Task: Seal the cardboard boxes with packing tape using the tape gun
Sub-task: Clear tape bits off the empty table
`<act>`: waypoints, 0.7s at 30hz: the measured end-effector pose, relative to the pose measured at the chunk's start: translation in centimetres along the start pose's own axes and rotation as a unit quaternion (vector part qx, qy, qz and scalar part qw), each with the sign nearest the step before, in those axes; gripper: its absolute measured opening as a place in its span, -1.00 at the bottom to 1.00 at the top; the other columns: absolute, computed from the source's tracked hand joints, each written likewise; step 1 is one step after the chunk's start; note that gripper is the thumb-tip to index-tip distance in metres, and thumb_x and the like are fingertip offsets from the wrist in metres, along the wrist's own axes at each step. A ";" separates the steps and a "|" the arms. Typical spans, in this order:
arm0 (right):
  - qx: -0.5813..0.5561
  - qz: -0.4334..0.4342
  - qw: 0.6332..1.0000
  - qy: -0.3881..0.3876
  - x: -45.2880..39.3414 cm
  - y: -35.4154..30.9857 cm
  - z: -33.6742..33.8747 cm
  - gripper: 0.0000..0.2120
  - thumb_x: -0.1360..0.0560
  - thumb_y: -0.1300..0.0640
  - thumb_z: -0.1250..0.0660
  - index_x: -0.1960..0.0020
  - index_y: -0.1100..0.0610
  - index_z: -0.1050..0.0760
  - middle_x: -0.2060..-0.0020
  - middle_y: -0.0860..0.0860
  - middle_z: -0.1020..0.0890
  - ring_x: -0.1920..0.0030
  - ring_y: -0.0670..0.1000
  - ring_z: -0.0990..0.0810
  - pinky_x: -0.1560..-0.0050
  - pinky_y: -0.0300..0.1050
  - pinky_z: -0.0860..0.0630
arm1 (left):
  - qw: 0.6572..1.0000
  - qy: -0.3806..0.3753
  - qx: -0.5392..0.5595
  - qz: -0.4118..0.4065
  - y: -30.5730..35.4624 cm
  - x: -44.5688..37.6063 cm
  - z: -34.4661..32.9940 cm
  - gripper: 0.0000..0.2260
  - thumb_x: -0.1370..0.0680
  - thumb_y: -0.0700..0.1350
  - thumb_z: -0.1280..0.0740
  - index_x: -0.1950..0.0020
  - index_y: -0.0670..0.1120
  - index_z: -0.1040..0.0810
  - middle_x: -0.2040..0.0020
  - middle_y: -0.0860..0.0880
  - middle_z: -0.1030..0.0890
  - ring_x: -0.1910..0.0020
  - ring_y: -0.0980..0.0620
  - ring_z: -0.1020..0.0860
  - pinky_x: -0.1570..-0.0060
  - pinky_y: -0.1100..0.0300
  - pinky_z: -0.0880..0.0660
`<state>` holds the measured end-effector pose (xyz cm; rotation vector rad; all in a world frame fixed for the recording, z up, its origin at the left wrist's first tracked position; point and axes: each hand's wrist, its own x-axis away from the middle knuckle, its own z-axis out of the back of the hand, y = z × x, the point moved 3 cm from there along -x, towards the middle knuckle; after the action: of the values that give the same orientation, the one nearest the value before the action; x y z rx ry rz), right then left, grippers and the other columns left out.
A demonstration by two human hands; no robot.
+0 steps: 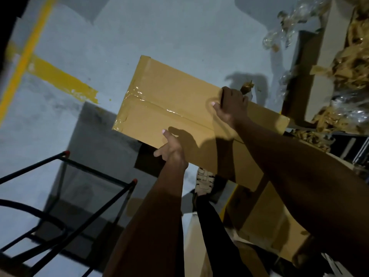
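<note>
The box (173,100) is held up in the air over the grey floor (119,37), carried between both hands, with its long face turned to the camera. Shiny tape (137,96) already runs along the centre seam and across the far end of that face, so this box looks sealed, at least on the side shown. The left hand (169,146) grips the near lower edge, thumb on the face and fingers curled under. The right hand (229,102) grips the upper edge, fingers hooked over the rim, thumb pressed on the cardboard. No tape gun shows anywhere in view. The step in hand seems to be shifting a finished box, or turning it to reach another side. Next, the box needs setting down somewhere stable, away from the black metal frame (79,188) at lower left and the heap of crumpled paper (351,62) at right; then the gun must be found before any further seam can be taped
</note>
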<state>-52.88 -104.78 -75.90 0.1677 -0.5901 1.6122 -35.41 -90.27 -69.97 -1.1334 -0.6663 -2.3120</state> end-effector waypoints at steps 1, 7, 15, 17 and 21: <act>-0.002 -0.015 1.000 -0.014 -0.2 -0.3 0.2 -0.50 -0.63 -0.16 -0.25 -0.38 0.18 -0.35 -0.35 0.22 -0.47 -0.41 0.30 -0.37 -0.39 0.28 -0.25 | 1.000 -0.007 0.019 0.005 0.4 0.2 0.0 -0.26 -0.61 0.31 -0.20 -0.56 -0.17 -0.08 -0.46 -0.25 -0.37 -0.40 -0.31 -0.39 -0.35 -0.23 -0.36; -0.038 -0.114 0.993 -0.005 2.0 -3.6 1.2 -0.45 -0.62 -0.03 -0.27 -0.53 0.15 -0.25 -0.51 0.19 -0.34 -0.56 0.31 -0.22 -0.51 0.28 -0.17 | 0.996 -0.069 -0.034 -0.035 2.7 1.6 0.8 -0.30 -0.63 0.27 -0.15 -0.60 -0.15 -0.08 -0.48 -0.17 -0.35 -0.45 -0.25 -0.37 -0.35 -0.10 -0.37; -0.340 -0.136 0.930 0.018 11.6 -9.7 7.4 -0.60 -0.65 0.12 -0.31 -0.45 0.21 -0.43 -0.25 0.16 -0.60 -0.20 0.12 -0.59 -0.12 -0.19 -0.43 | 0.937 -0.196 -0.094 -0.274 5.8 8.1 10.0 -0.71 -0.65 0.06 -0.30 -0.30 -0.05 -0.50 -0.24 -0.11 -0.59 -0.04 -0.04 -0.57 -0.16 0.01 -0.54; -0.367 -0.115 0.923 0.029 15.2 -11.2 9.5 -0.68 -0.65 0.13 -0.32 -0.38 0.19 -0.51 -0.09 0.09 -0.64 -0.07 0.03 -0.60 -0.14 -0.06 -0.53 | 0.915 -0.209 -0.099 -0.329 6.1 9.6 13.9 -0.87 -0.63 0.07 -0.33 -0.05 0.04 -0.57 -0.10 -0.07 -0.67 -0.05 -0.03 -0.63 -0.09 0.04 -0.56; -0.375 -0.049 0.921 0.092 24.2 -16.1 15.9 -0.76 -0.64 0.18 -0.31 -0.27 0.18 -0.60 -0.06 0.07 -0.68 -0.05 -0.04 -0.62 -0.04 -0.30 -0.51 | 0.878 -0.235 -0.056 -0.414 5.4 14.6 24.2 -0.94 -0.62 -0.03 -0.36 0.02 0.04 -0.62 0.09 0.00 -0.69 0.06 0.05 -0.64 0.05 0.18 -0.50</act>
<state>-44.58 -90.44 -47.20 -0.5111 -0.9897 1.1905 -25.97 -82.61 -43.83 -1.7436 -1.4475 -2.7790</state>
